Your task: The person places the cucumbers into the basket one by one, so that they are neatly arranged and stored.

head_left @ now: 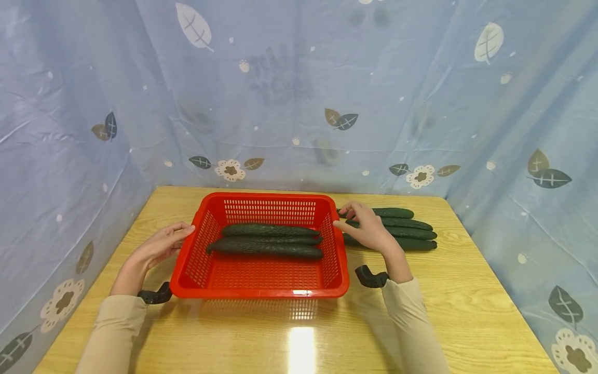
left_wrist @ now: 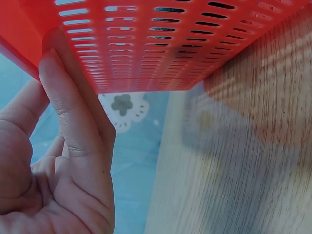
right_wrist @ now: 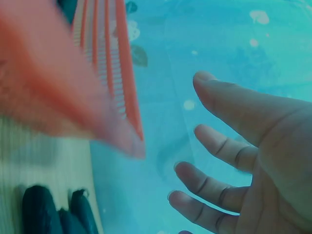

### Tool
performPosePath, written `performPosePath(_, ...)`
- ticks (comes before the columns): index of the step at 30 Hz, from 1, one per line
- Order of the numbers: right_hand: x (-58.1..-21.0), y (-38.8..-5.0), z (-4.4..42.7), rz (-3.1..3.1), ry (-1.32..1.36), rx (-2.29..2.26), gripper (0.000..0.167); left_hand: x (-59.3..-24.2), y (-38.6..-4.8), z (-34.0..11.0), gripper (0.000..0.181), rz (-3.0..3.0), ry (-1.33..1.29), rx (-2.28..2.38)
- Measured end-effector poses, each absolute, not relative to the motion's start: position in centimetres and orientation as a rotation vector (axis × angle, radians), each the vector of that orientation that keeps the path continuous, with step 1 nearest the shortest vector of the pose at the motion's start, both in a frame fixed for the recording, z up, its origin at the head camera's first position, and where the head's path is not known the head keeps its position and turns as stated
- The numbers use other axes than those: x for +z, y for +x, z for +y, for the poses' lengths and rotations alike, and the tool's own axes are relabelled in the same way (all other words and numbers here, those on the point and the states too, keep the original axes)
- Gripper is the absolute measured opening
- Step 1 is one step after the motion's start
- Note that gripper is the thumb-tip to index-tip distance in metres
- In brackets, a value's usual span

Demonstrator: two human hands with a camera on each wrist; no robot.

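A red plastic basket (head_left: 261,292) with slotted walls stands in the middle of the table, holding three dark green cucumbers (head_left: 268,248) side by side near its back. My left hand (head_left: 161,244) pinches the left rim; in the left wrist view two fingers (left_wrist: 68,102) lie against the wall under the rim. Beside the right rim is my right hand (head_left: 366,228), thumb and fingers spread. The right wrist view shows a gap between those fingers (right_wrist: 224,146) and the basket. Several more cucumbers (head_left: 411,233) lie on the table behind and right of this hand, partly hidden by it.
The wooden table (head_left: 467,301) carries both basket and loose cucumbers. A blue curtain (head_left: 289,104) with leaf and flower prints encloses the back and both sides. Black wrist mounts (head_left: 371,277) sit beneath both wrists. Bright light reflects off the table's front.
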State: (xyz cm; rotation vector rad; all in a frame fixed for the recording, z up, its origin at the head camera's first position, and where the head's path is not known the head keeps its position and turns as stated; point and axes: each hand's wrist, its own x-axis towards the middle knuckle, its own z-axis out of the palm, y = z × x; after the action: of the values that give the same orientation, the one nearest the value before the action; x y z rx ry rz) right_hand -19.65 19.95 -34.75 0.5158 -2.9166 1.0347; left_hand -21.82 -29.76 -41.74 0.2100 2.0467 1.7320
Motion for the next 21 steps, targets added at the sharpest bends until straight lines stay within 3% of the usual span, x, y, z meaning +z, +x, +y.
performPosePath(6,-35.9,-19.5,22.3,-2.889,0.481,0.991,0.030,-41.8,-21.8,-29.8,0.017,2.042,0.211,1.736)
performPosePath(21,-39.9,-19.0,27.7,-2.894,0.400,0.883,0.038,-41.9,-21.8,-29.8,0.018,2.043,0.205,1.755)
